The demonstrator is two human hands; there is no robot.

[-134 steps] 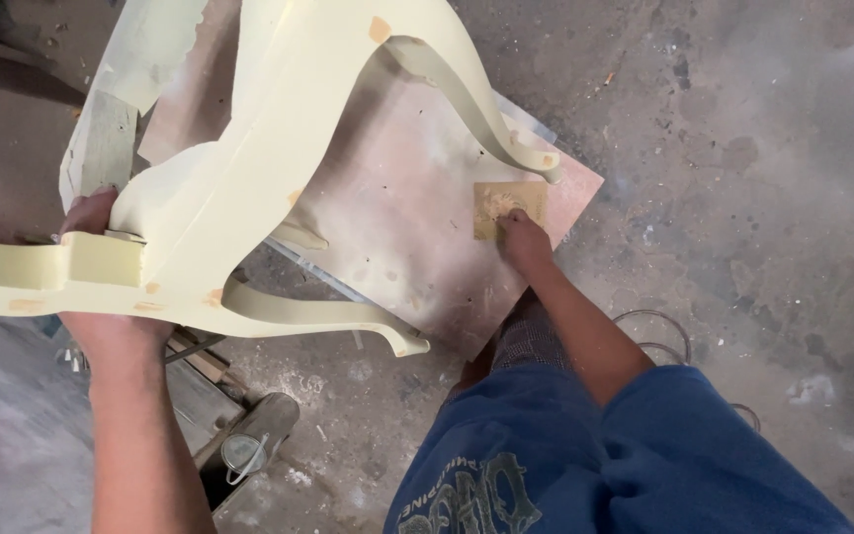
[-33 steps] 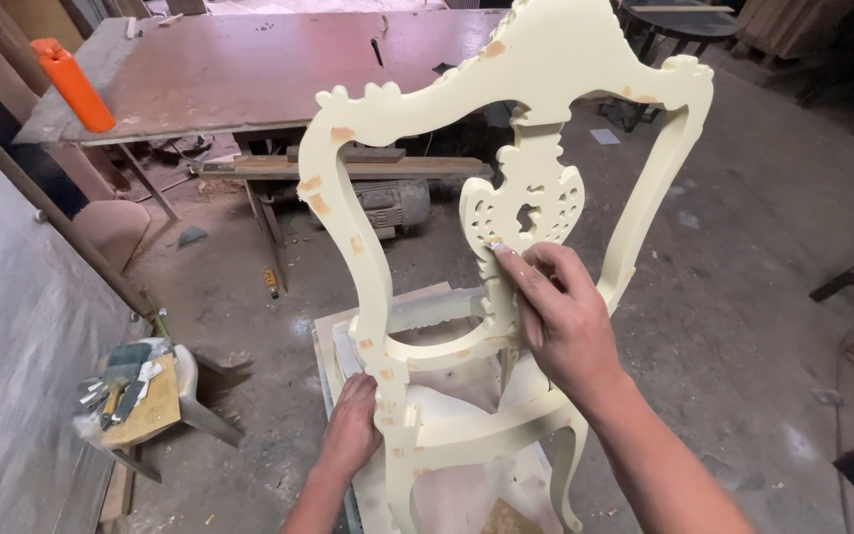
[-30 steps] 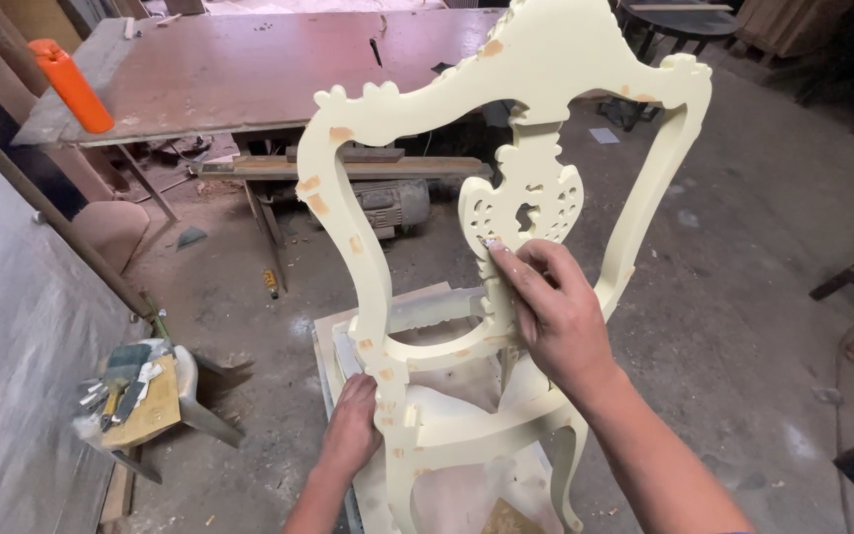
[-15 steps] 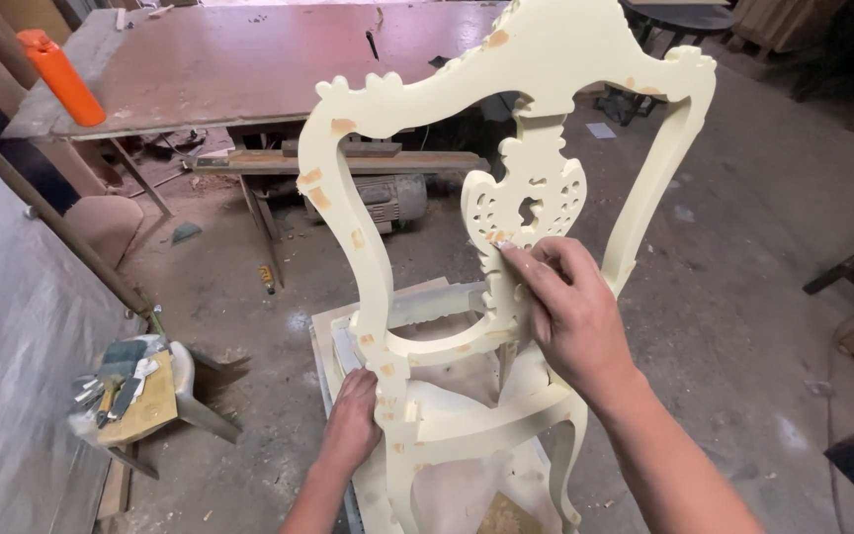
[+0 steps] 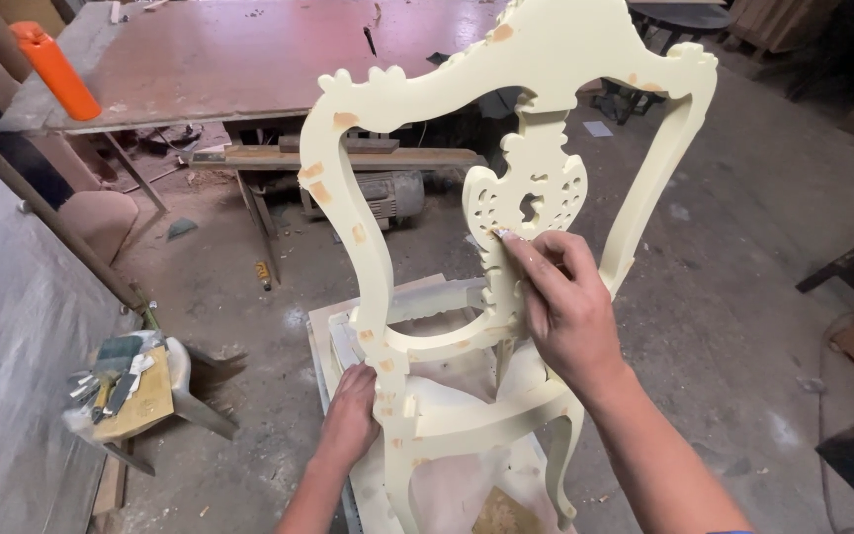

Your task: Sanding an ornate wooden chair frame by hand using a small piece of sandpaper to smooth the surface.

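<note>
The pale yellow chair frame (image 5: 506, 138) is standing upright on a low board (image 5: 333, 341) on the workshop floor, its seat rail just in front of the person. The left hand (image 5: 351, 415) is gripping the frame's left upright down by the seat, fingers closed around it. The right hand (image 5: 560, 307) is pressing its fingers (image 5: 524, 259) against the lower edge of the carved, pierced centre panel (image 5: 526, 198) of the back; something small may be pinched under the fingertips, but I cannot tell what.

The pierced carving looks thin, so hard pressing there could be cracking or chipping it. The frame is standing tall on a small board, so a sideways push could be tipping it if the left hand is slackening.

Open floor is lying to the right. On the left, a stool carrying brushes (image 5: 121, 376) is standing near, and behind the chair a large tabletop (image 5: 229, 59) with an orange bottle (image 5: 54, 69) and a motor (image 5: 378, 193) beneath it are crowding the far side.
</note>
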